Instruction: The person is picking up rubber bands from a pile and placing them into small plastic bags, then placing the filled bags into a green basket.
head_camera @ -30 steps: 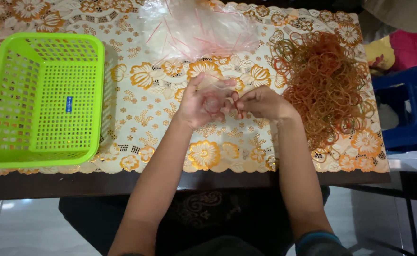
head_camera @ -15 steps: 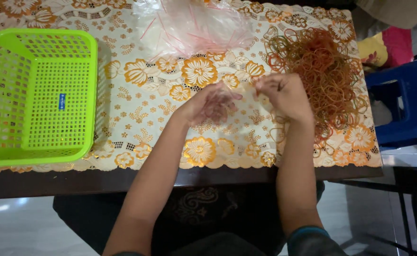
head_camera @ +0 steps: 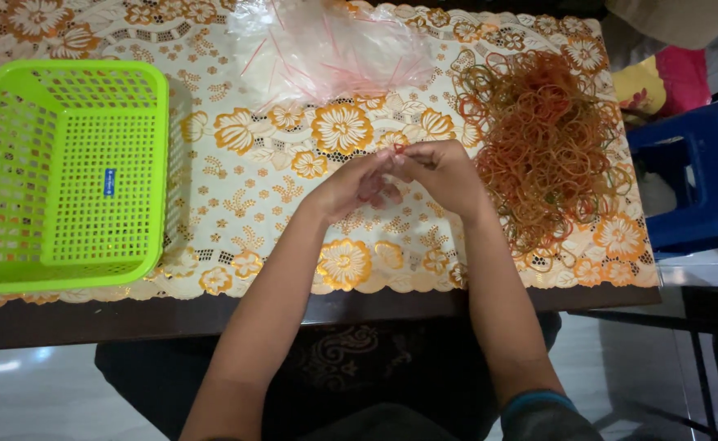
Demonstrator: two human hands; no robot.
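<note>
The left hand and right hand meet fingertip to fingertip above the tabletop, pinching a thin rubber band between them. A tangled heap of rubber bands lies just right; crinkled clear plastic bags behind; a perforated green basket well left, with open flowered cloth between.

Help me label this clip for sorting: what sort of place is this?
Probably a home or small workshop table used for hand packing: a floral tablecloth, a heap of rubber bands, clear plastic bags, a green basket and a blue plastic stool.
</note>
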